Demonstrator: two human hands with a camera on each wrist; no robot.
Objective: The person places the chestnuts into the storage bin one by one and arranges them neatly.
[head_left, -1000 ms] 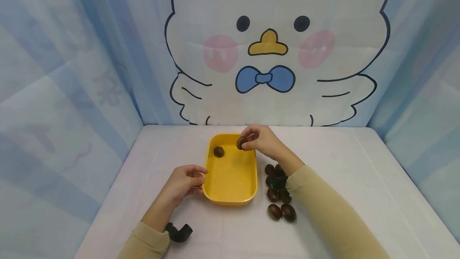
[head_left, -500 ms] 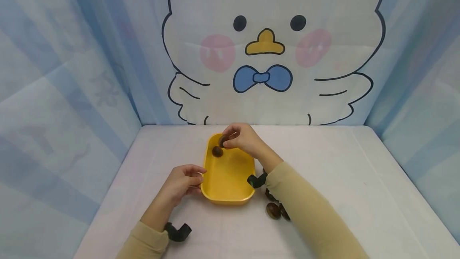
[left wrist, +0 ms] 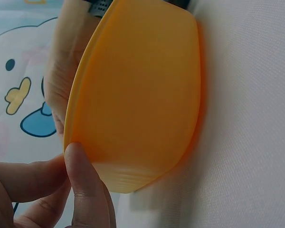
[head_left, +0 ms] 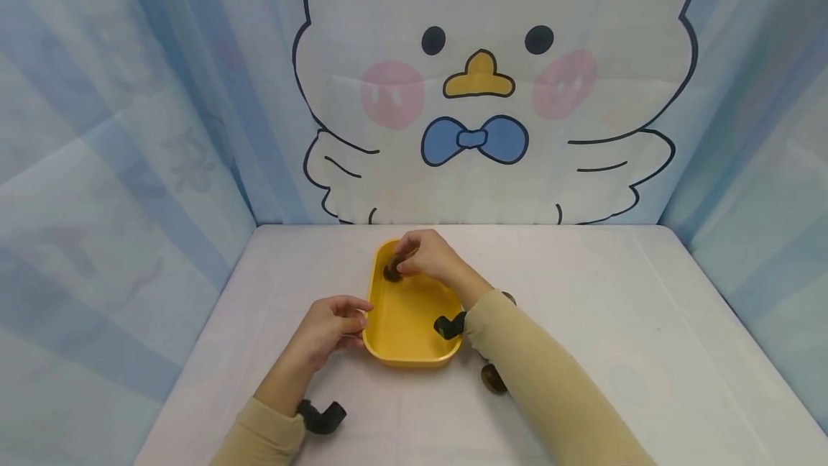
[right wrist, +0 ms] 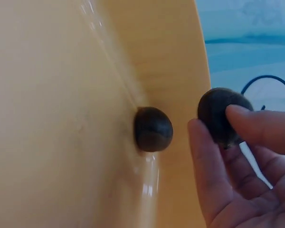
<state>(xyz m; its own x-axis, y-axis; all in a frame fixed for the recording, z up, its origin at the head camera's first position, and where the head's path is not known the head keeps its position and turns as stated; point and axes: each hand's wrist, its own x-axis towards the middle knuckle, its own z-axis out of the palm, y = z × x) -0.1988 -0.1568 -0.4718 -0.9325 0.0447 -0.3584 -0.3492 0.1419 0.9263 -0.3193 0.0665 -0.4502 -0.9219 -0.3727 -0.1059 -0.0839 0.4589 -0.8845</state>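
Observation:
In the head view a yellow tray [head_left: 414, 322] lies on the white table. My left hand [head_left: 333, 323] pinches its left rim; the left wrist view shows the thumb [left wrist: 80, 175] and a finger meeting at that edge. Over the tray's far left corner, my right hand [head_left: 432, 259] holds a dark brown chestnut [right wrist: 213, 111] between thumb and fingertips. Another chestnut [right wrist: 153, 133] rests inside the tray against its wall, a little apart from the held one in the right wrist view.
More chestnuts [head_left: 493, 380] lie on the table right of the tray, mostly hidden under the right sleeve [head_left: 550, 372]. A black wrist mount [head_left: 451, 326] overlaps the tray's right side. A printed cartoon curtain [head_left: 479, 185] stands behind the table.
My right hand has carried its chestnut leftward from the tray's far right side, then lowered it near the chestnut in the corner. The left hand has stayed at the rim.

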